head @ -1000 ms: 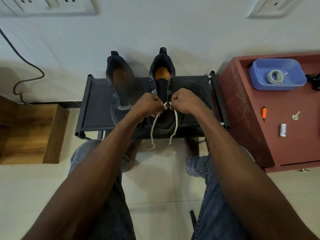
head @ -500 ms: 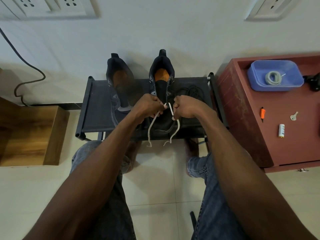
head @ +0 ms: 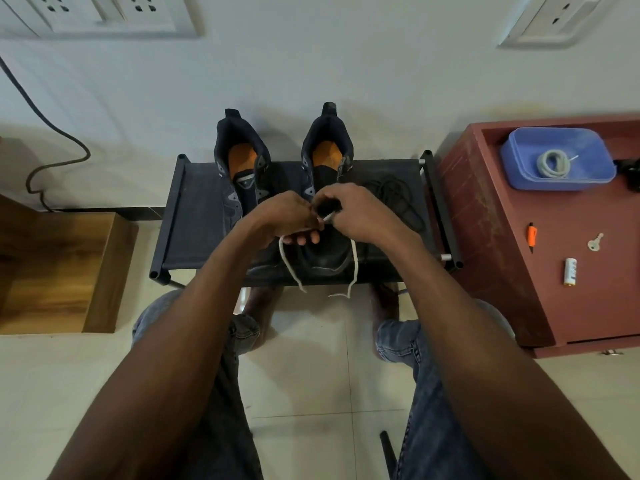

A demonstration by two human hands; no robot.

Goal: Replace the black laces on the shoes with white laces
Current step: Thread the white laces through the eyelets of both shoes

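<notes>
- On the rack [head: 194,216], two shoes [head: 242,168]; no writing readable.
- Left hand [head: 287,216] and right hand [head: 360,213], fingers curled, pinch the white lace [head: 289,265].

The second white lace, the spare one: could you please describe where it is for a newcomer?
Start at the red cabinet right of the shoe rack. At its back sits a blue tray. The spare white lace lies coiled inside, the only thing in it.
</notes>
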